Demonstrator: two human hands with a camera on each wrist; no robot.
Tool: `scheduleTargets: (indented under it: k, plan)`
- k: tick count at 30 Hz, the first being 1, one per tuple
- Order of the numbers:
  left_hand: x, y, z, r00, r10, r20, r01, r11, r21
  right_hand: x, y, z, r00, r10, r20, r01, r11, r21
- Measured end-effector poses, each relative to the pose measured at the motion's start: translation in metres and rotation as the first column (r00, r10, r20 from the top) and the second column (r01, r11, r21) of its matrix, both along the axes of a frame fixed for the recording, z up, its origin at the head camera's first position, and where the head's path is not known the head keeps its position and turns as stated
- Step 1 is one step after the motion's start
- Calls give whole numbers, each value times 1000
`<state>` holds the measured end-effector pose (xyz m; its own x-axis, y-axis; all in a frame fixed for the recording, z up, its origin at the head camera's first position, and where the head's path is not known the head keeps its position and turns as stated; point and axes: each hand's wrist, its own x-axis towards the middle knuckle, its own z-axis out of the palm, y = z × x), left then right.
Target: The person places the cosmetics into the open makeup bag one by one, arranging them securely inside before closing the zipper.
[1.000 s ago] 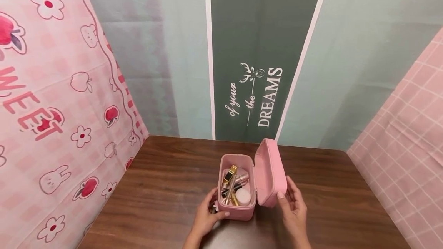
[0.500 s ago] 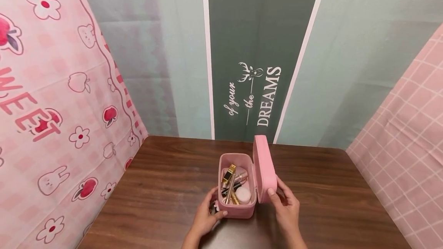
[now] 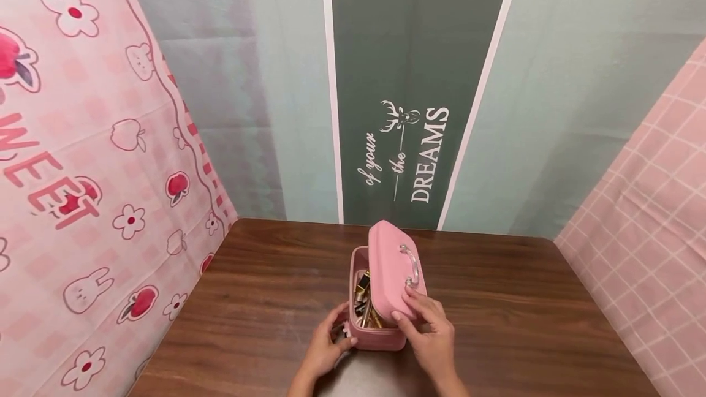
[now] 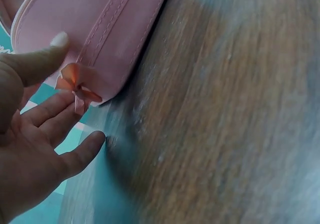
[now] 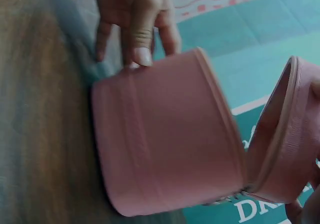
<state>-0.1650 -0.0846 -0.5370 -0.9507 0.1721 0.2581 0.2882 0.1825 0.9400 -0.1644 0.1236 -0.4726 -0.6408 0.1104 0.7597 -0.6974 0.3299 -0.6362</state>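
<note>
A pink makeup case [image 3: 380, 340] stands on the wooden table, its lid [image 3: 390, 268] tilted partway over the opening. Gold, black and clear cosmetic tubes [image 3: 362, 285] show through the remaining gap; the lid hides the rest. My right hand [image 3: 432, 339] holds the lid's near right edge between thumb and fingers, below the clear handle [image 3: 412, 264]. At the near left corner, my left hand [image 3: 324, 346] holds the case body, thumb on one face and fingers along the other. An orange-pink bow [image 4: 77, 81] hangs by those fingers in the left wrist view.
The brown wooden table [image 3: 265, 287] extends around the case. Behind it hangs a green and grey cloth [image 3: 298, 109] with lettering. Pink patterned cloths, one on the left [image 3: 127, 176] and a checked one on the right [image 3: 651, 213], border the sides.
My right hand has swung the lid leftward and down from standing open, so its top and handle now face up. The left hand stays at the same corner.
</note>
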Motion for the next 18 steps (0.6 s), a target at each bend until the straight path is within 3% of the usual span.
scheduleTargets:
  k: [4,8,11,18]
  plan:
    - [-8,-3,-17,999,-13,44,11,999,41,-5,-2,-22,999,-35,8,34,994,100]
    - [-11,-4,-21,996,-1,86,-3,999,48,-7,-5,-32,1000,2,-25,4,975,223]
    - [-10,-3,-17,995,-2,96,-2,999,44,-8,-5,-33,998,16,-60,-1,968,251]
    - [2,-1,11,996,-1,84,-3,999,41,-6,-3,-34,998,50,-49,-36,968,247]
